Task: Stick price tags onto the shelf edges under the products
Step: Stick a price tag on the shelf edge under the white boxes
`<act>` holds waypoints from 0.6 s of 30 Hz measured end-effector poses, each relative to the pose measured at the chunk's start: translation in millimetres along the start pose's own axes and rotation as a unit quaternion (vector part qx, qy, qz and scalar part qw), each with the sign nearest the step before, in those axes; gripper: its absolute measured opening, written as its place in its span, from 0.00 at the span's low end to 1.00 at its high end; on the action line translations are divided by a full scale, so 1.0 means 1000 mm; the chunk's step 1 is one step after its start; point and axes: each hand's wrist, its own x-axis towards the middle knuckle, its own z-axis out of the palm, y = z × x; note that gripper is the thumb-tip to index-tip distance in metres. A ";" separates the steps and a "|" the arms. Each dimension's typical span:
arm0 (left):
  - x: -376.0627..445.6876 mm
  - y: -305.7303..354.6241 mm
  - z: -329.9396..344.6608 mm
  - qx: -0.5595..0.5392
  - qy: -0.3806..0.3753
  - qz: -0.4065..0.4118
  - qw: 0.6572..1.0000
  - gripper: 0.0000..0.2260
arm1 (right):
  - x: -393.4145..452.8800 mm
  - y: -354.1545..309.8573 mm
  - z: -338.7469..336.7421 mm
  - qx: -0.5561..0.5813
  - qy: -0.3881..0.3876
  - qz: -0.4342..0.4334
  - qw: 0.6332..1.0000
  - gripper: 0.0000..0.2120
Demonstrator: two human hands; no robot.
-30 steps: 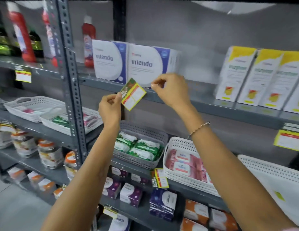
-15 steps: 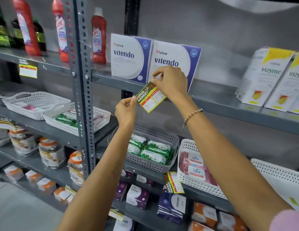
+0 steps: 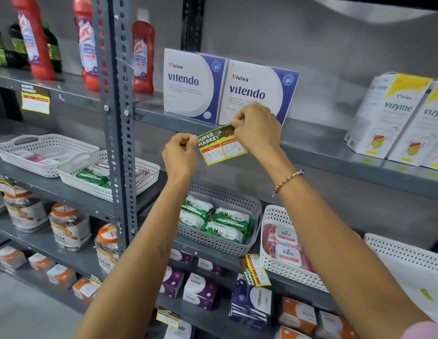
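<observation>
Grey steel shelving (image 3: 318, 152) with perforated uprights stands against a plain grey wall, its tiers running down to a pale floor at lower left; the front lip of the upper tier slopes across the middle of the view.

On that upper tier stand two white-and-blue Vitendo boxes (image 3: 254, 94) side by side; to the right, two white-and-yellow Vizyme cartons (image 3: 389, 116) show fully (a sliver of a third sits at the frame edge); to the left stand three red cleaner bottles (image 3: 142, 52), with dark green bottles behind them, too cut off to count.

The yellow-bordered paper price tag printed "SUPER MARKET" (image 3: 219, 146) is tilted against the shelf lip, just under the right-hand Vitendo box; the left hand (image 3: 180, 155) pinches its left end between thumb and fingers; the right hand (image 3: 258, 130) pinches its upper right corner, fingers closed narrow on the paper at the lip.

One more yellow tag (image 3: 35, 100) hangs on the same tier's edge at far left; another (image 3: 255, 271) hangs from the tier below.

That lower tier carries five perforated plastic baskets: four white (image 3: 284, 270), one grey (image 3: 233, 243) holding green wipe packs.
</observation>
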 end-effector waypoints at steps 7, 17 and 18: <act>0.016 0.017 -0.012 0.079 -0.028 0.104 0.991 0.04 | -0.027 0.017 0.003 -0.021 0.013 0.008 1.000 0.07; 0.030 0.019 -0.011 0.125 -0.021 0.113 0.985 0.03 | -0.032 0.018 0.026 0.004 0.044 0.024 0.999 0.09; 0.030 0.019 -0.011 0.131 -0.016 0.113 0.985 0.03 | -0.032 0.018 0.028 0.003 0.049 0.023 0.999 0.09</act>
